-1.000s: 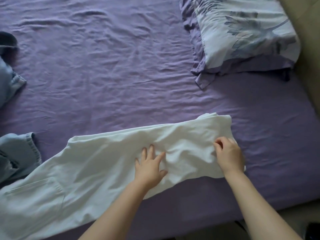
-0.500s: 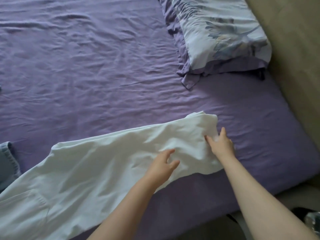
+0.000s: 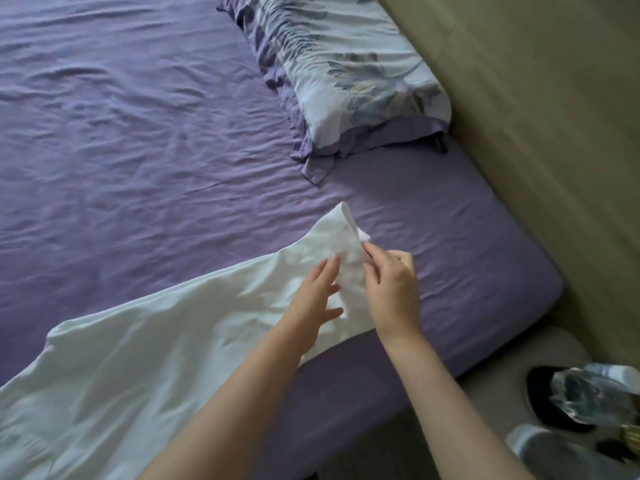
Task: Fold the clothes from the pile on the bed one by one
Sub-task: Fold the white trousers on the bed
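White garment (image 3: 138,358) cut off at left; right hand (image 3: 391,289) pinches hem.

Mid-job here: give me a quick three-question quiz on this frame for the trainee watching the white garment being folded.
1. True or false: the right hand pinches the lifted end of the white garment.
2. The left hand is: A) gripping the pillow, B) resting flat with straight fingers on the garment, C) off the bed.
3. Fill in: the floral pillow lies on the ____ sheet.

Key: 1 true; 2 B; 3 purple.
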Tool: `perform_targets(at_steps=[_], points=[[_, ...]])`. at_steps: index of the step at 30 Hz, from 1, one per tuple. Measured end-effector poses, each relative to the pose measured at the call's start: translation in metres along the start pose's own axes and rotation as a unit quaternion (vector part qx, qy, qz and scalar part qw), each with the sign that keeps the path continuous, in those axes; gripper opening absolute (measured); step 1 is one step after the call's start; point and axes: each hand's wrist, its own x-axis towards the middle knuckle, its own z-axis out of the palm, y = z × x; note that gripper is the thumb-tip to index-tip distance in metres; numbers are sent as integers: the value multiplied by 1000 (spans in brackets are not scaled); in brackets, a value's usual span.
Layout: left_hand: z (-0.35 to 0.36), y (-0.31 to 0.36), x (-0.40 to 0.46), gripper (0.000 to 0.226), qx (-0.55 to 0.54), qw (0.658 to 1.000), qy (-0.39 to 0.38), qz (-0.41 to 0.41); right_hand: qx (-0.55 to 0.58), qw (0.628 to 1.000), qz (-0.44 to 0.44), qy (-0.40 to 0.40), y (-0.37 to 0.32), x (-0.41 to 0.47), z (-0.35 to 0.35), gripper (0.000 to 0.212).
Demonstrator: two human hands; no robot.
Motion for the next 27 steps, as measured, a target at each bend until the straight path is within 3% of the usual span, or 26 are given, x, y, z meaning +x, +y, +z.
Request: perform_targets(at_steps=[4,6,11,14,17,21,23,27], points=[[-22,21,-23,38,-47,998,-29,27,84,994,0,-75,-33,-35,9,36],[-42,25,-37,42,-16,999,-2,49,126,986,-9,-108,-47,-50,21,38],[-81,20,-57,24,-10,997,64,45,128,981,-37,-143,-81,-82,42,42],[-91,18,-57,27,11,993,105,50,93,986,-56,-127,-84,-94,48,41],[-112,11,-63,26,-1,982,181,54,-21,983,-172,-52,-71,-98,54,43],[-164,-7,-95,19,-44,958,280,52,30,974,-108,-198,-74,-118,76,53],[-197,-14,-113,23,-45,935,348,55,0,965,-83,-249,-72,-127,96,65],[-267,-38,-145,27,24,886,460,44,-41,939,-1,-341,-73,-137,127,57]])
